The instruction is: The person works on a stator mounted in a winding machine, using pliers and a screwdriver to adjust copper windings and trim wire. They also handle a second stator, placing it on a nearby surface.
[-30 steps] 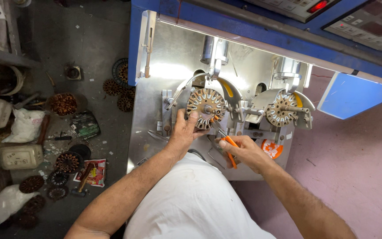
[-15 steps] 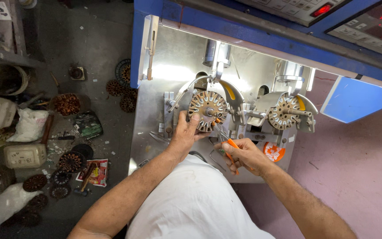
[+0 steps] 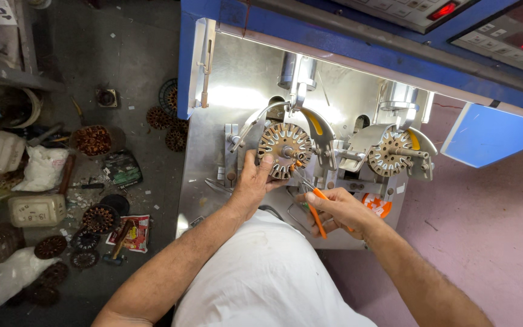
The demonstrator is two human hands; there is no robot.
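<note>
This is a motor-winding workshop. A blue machine (image 3: 358, 45) with red number displays (image 3: 443, 10) carries two slotted metal cores (image 3: 284, 148) on spindles over a steel plate (image 3: 237, 91). More wound cores (image 3: 94, 140), plastic jars (image 3: 34, 210) and scraps litter the dirty grey floor (image 3: 134, 54) beside it.

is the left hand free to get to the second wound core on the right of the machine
Probably not easily: the left hand is on the left core, and the right hand with orange-handled pliers lies across the path to the right core.
</note>
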